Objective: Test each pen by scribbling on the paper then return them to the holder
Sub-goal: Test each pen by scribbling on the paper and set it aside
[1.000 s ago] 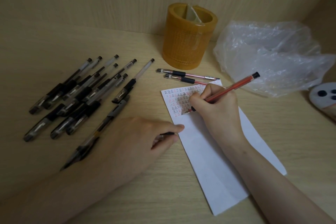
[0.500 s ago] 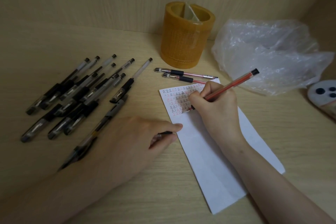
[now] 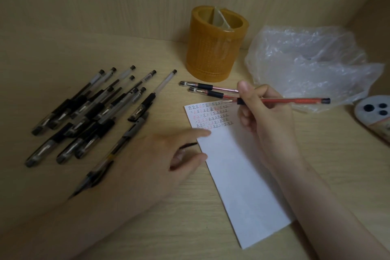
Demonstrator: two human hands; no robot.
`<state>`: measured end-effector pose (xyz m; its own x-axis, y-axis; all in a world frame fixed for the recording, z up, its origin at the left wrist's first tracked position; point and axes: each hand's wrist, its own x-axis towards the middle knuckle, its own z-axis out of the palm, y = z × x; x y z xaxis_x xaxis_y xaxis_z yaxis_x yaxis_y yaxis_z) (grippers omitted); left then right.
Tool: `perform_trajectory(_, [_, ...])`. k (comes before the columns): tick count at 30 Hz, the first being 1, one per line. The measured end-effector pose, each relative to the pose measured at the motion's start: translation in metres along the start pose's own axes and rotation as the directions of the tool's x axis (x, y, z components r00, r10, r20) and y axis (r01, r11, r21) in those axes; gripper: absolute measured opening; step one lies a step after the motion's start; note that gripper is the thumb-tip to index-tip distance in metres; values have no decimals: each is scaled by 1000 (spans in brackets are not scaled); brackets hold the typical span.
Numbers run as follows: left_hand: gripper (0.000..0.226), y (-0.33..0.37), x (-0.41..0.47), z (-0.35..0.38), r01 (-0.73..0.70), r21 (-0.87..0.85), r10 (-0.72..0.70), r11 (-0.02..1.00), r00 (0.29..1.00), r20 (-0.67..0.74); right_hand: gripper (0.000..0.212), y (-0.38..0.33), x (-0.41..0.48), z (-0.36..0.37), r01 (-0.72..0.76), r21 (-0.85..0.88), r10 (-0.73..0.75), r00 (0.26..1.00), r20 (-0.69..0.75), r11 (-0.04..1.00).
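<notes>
Over the white paper sheet (image 3: 238, 175), the right hand (image 3: 268, 118) pinched a slim red pen (image 3: 295, 100), tip off the page: scribbling looked done. The left hand (image 3: 160, 160) pinched a small dark cap (image 3: 188, 145) at the sheet's edge. Capping, then the far amber cylindrical holder (image 3: 215, 48), should follow.

The right hand (image 3: 266, 116) has lifted the red pen (image 3: 291, 101) off the paper (image 3: 238, 171).

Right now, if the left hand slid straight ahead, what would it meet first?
The paper, whose edge the left hand touches with its fingertips; beyond it, probably the right hand at the wrist.
</notes>
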<state>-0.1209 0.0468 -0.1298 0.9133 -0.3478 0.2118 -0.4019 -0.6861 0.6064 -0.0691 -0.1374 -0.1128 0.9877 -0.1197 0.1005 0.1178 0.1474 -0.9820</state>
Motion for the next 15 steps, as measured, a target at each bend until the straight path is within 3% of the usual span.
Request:
perform_trajectory(5, [34,5,-1,-6,45,-327,-70,944,995,-66,21,-5,-1,1,-208,252,148,960,238,945])
perform_trajectory(9, [35,6,1,-8,33,-399,-62,916,996,-61,27,-7,-6,3,-177,159,124,947,298,971])
perform_trajectory(15, [45,3,1,-8,-45,-363,38,931,999,-27,31,-8,-10,4,-158,66,130,943,306,985])
